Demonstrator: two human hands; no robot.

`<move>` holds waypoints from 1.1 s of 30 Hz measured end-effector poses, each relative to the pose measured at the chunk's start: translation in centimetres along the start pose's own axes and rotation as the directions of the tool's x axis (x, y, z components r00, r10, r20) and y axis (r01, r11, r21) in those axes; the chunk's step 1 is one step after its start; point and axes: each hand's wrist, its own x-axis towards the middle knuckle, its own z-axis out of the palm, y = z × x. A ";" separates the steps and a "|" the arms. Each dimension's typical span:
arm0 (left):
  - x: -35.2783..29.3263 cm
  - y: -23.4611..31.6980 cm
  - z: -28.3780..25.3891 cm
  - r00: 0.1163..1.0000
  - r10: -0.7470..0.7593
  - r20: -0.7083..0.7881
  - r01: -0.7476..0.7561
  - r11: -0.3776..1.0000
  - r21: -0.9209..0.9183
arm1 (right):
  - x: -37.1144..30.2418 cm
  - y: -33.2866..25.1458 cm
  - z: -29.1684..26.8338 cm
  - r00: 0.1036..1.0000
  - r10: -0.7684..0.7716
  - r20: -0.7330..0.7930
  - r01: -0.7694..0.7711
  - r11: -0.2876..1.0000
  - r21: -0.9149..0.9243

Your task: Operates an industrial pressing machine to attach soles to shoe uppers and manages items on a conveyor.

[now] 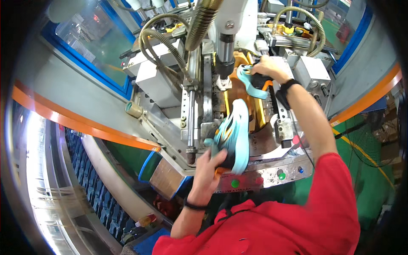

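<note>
My left hand (207, 172) is closed round a light-blue and black shoe upper (241, 140) in front of the machine, its blue edge facing up and a bit of orange showing near my fingers. Farther off and to the right, my right hand (272, 69) grips the black part of a second shoe upper (253, 87), also light blue and black with orange. This one lies at the machine's work slot, beside the yellow-brown pads (238, 91). My right fingertips are partly hidden behind it.
A vertical press rod (225, 51) stands above the slot, with a ribbed metal hose (204, 21) beside it. Green buttons (235, 183) sit on the machine's front bar. An orange guard rail (85, 123) curves left of me, above a blue-edged bin (168, 176) and a conveyor.
</note>
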 end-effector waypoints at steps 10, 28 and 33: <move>-17.6 -2.2 -10.7 0.798 0.354 -0.488 -0.377 0.925 0.054 | 4.7 2.5 18.3 0.972 -0.009 -0.234 0.002 1.000 -0.031; -19.8 -7.7 -7.2 0.724 0.273 -0.633 -0.415 0.906 -0.084 | -28.3 7.5 30.1 0.709 -0.649 0.277 0.588 0.760 0.277; -18.9 -8.1 -7.9 0.679 0.279 -0.679 -0.449 0.890 -0.083 | -20.9 -0.4 5.5 0.840 -0.448 -0.307 0.540 0.749 0.385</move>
